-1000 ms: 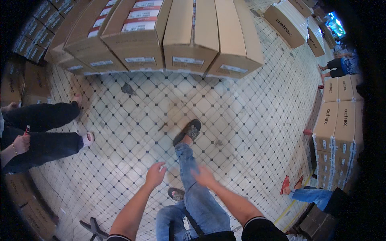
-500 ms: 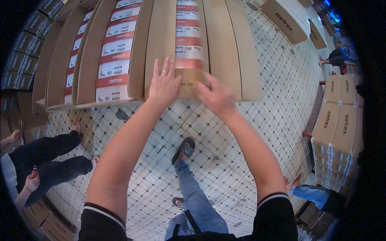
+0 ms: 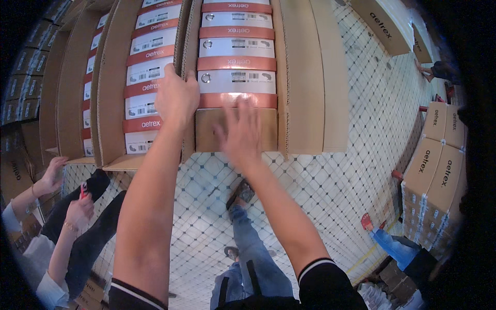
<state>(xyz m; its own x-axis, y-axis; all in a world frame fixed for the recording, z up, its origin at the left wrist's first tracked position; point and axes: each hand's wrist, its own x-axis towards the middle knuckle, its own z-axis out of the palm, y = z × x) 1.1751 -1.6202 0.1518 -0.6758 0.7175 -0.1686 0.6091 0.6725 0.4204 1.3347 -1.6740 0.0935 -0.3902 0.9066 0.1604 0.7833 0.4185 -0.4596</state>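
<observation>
A large open brown carton stands on the tiled floor, filled with a column of white shoe boxes with orange-red lids. My left hand rests on the carton's left wall, fingers curled over the edge between it and the neighbouring carton. My right hand, fingers spread and blurred, lies over the carton's front flap just below the lowest shoe box. Neither hand holds anything loose.
More open cartons of shoe boxes line up to the left. Closed brown cartons are stacked at the right. A person sits at the left, hands near a red object. Another person's leg with a red shoe is at the lower right.
I have leaned closer to the cartons. My left hand has slid left onto the carton's wall, and my right hand has dropped onto the front flap.
</observation>
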